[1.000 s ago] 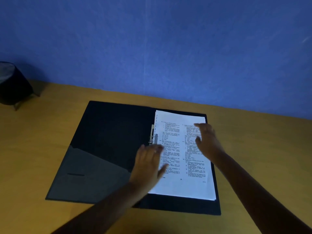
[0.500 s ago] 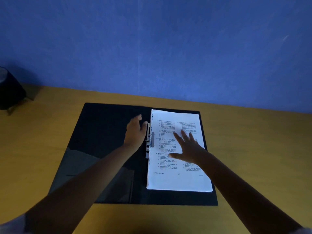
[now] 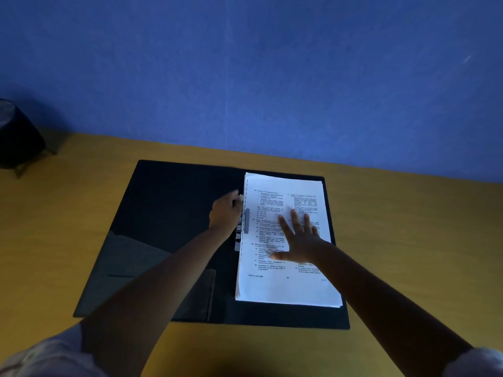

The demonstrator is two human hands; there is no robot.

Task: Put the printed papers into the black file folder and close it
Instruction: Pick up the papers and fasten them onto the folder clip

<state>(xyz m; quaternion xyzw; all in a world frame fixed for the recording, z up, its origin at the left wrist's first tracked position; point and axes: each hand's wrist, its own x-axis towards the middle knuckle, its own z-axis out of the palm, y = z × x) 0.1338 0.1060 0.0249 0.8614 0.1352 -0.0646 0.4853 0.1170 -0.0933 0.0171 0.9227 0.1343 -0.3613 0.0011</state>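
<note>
While the right hand spreads flat on papers, yellow table meets blue wall.

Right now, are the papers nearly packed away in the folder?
Partly. Done: the white printed paper stack lies on the right half of the open black file folder. In hand: the right hand presses the sheets flat while the left hand rests at the metal clip beside the spine. Left: the folder is not yet closed.
</note>
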